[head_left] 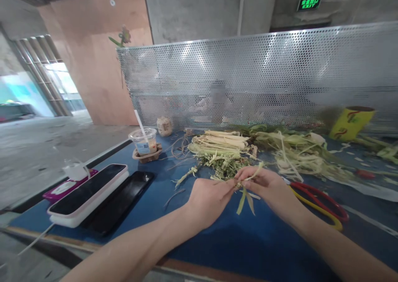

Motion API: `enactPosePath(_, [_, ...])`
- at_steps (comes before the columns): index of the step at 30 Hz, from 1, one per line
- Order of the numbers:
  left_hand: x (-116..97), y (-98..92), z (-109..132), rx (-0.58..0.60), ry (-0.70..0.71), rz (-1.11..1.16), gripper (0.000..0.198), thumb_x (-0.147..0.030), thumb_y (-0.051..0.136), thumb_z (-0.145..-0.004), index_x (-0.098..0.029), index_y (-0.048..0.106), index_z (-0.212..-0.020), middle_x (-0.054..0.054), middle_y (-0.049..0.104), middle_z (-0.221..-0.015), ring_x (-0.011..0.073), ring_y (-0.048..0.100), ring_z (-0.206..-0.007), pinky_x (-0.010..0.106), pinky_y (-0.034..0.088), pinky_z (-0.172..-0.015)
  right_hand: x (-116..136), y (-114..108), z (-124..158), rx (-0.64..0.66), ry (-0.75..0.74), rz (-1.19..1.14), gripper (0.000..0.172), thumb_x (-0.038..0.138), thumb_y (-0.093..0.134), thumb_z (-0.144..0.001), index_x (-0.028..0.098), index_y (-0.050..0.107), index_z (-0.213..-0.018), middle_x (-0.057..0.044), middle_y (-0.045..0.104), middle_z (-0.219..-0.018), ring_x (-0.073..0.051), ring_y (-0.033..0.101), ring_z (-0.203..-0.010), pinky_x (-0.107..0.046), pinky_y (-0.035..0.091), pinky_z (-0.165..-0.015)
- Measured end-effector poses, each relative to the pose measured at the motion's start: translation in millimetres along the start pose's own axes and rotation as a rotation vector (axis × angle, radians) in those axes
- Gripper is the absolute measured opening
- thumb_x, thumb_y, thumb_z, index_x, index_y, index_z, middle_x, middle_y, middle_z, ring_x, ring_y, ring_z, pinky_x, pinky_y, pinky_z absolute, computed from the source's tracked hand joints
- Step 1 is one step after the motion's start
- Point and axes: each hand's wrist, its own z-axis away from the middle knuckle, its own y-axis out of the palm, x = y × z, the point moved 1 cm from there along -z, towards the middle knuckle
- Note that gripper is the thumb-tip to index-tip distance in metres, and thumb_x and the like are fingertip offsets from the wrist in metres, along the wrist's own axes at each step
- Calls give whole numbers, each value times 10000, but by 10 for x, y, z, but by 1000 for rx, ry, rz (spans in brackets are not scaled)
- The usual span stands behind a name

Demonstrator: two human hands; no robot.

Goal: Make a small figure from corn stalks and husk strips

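My left hand and my right hand meet over the near middle of the table, fingers pinched together. Between their fingertips is a pale green husk strip, its narrow ends hanging below and one end poking up by the right thumb and fingers. The exact grip of the left fingertips is partly hidden. Just beyond the hands lies a heap of small knotted green pieces, with a bundle of pale flat husk lengths behind it. A single knotted piece lies apart to the left.
Scissors with red and yellow handles lie beside my right wrist. Loose husks and a yellow tube are at right. Left stand a lidded cup, phones and a string ball. A perforated metal screen closes the back.
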Motion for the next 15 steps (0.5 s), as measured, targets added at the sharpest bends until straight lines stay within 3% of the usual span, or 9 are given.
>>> enactPosePath(4, [0, 1, 13, 15, -45, 45, 217, -247, 428, -847, -190, 635, -876, -17, 658, -578, 82, 569, -464, 171, 340, -446, 62, -21, 8, -18, -16, 47, 93, 279, 655, -691, 208, 621, -740, -10, 599, -834, -137, 561, -801, -235, 445, -727])
enactPosePath(10, [18, -25, 0, 149, -100, 40, 216, -313, 487, -805, -187, 621, -690, -37, 613, -498, 76, 525, -418, 184, 294, -426, 72, 5, 20, 53, -12, 54, 83, 251, 659, -678, 197, 597, -688, 3, 570, -731, -121, 552, -701, -228, 452, -644])
enactPosePath(15, [1, -63, -18, 138, -197, 165, 193, -282, 478, -824, -205, 652, -794, -19, 678, -631, 81, 573, -507, 168, 356, -496, 88, 2, 8, -9, -13, -57, 126, 233, 685, -636, 180, 577, -596, -19, 595, -772, -141, 590, -718, -262, 477, -658])
